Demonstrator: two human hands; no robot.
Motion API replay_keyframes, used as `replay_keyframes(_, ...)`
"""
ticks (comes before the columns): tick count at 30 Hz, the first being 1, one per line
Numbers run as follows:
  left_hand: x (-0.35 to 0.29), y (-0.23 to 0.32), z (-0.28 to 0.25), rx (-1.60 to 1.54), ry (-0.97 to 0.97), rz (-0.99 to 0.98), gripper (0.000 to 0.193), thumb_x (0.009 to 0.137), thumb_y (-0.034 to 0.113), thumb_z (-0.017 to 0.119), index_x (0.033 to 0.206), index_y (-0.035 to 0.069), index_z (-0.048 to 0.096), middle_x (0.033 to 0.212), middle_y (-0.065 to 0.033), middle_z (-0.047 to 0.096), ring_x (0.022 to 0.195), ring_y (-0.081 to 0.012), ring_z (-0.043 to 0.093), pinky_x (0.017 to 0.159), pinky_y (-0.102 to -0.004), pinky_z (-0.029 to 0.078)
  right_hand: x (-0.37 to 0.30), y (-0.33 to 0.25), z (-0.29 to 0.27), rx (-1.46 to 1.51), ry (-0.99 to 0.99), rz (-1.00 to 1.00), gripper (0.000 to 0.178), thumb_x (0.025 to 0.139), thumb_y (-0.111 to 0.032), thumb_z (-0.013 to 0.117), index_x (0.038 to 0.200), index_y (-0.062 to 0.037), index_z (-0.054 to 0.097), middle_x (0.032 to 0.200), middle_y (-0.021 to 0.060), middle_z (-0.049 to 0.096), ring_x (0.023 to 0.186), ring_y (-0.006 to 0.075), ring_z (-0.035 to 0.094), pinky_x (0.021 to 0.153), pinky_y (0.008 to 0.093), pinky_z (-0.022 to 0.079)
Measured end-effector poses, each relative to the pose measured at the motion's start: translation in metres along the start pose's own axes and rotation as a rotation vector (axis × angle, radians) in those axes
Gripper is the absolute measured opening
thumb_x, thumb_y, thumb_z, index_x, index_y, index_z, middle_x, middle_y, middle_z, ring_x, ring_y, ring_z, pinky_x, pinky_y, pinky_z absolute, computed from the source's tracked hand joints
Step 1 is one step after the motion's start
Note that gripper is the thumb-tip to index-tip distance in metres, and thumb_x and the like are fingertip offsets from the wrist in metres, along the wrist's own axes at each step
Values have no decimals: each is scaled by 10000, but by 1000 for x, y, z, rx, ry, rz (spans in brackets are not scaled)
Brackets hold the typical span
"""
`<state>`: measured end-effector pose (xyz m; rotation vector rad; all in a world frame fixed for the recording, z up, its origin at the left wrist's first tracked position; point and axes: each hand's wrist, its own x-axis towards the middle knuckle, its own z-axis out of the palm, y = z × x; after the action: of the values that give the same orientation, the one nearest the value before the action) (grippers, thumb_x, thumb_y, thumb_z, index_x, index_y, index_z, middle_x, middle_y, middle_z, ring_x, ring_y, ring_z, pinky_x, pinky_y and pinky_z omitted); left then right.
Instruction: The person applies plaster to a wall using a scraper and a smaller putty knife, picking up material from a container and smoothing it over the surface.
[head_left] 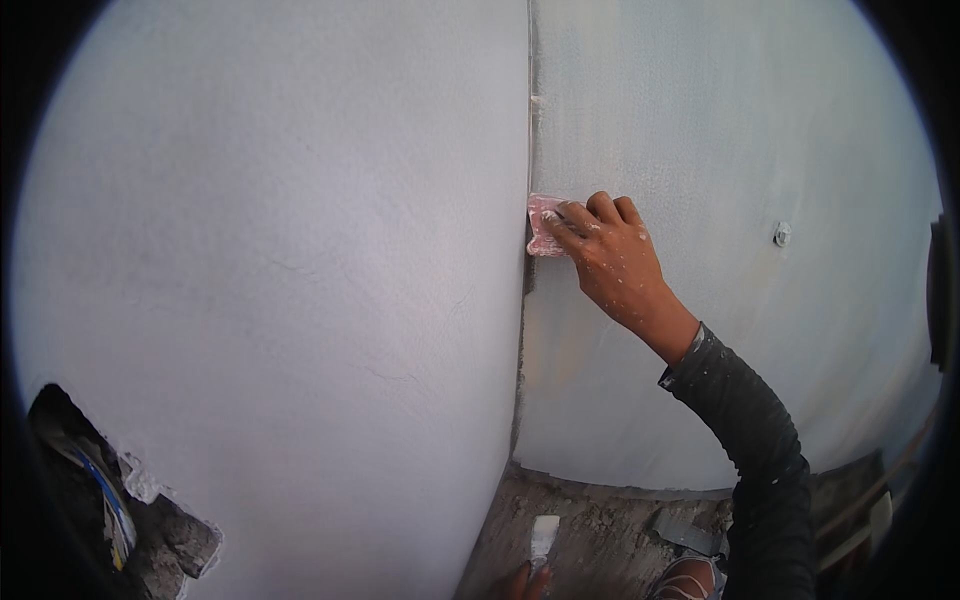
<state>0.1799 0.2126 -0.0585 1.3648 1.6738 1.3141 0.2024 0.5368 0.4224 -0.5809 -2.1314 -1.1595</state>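
Note:
Where two pale walls meet, my right hand (pixel 618 255) presses a small flat pink scraper (pixel 546 228), smeared with white paste, into the inside corner. Its thumb and fingers are closed on the piece, and white specks dot the skin. Low in the picture, only part of my left hand (pixel 528 582) shows, wrapped round the handle of a putty knife (pixel 543 540) with its whitish blade pointing up. The rough dark gap of the corner runs above and below the pink scraper. The left wall (pixel 280 250) and right wall (pixel 680 130) are smooth and greyish white.
A jagged hole (pixel 165 530) in the lower left wall exposes blue and yellow wires (pixel 108 495). A small fitting (pixel 782 234) sticks out of the right wall. On the dirty floor (pixel 590 495) lie a grey block (pixel 687 533) and a foot (pixel 690 577). Dark objects stand at the right edge.

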Motion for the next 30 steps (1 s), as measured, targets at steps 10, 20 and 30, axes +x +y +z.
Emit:
replay_keyframes(10, 2, 17, 8, -459, 31, -348, 446, 1090, 453, 582, 1149, 18, 662, 880, -184, 707, 827, -296, 686, 773, -456, 540, -113, -78, 52, 185, -64, 33, 464, 917, -22, 683, 1379, -49, 701, 1450, 127, 606, 1280, 299, 557, 1154, 484, 425)
replay_keyframes(20, -11, -61, 39, -374, 70, -499, 393, 1117, 405, 560, 1040, 36, 670, 870, -81, 695, 773, -209, 643, 696, -384, 526, -183, -142, 102, 259, -59, 166, 542, 871, -33, 714, 1412, -29, 684, 1516, 151, 589, 1286, 310, 565, 1144, 493, 411)
replay_keyframes(30, -8, -44, 29, -418, 73, -432, 395, 1122, 400, 552, 997, 37, 642, 812, -38, 621, 737, -160, 587, 684, -357, 516, -273, -204, 148, 299, -176, 148, 649, 895, -47, 673, 1534, -135, 600, 1568, 80, 553, 1274, 290, 578, 1172, 495, 374)
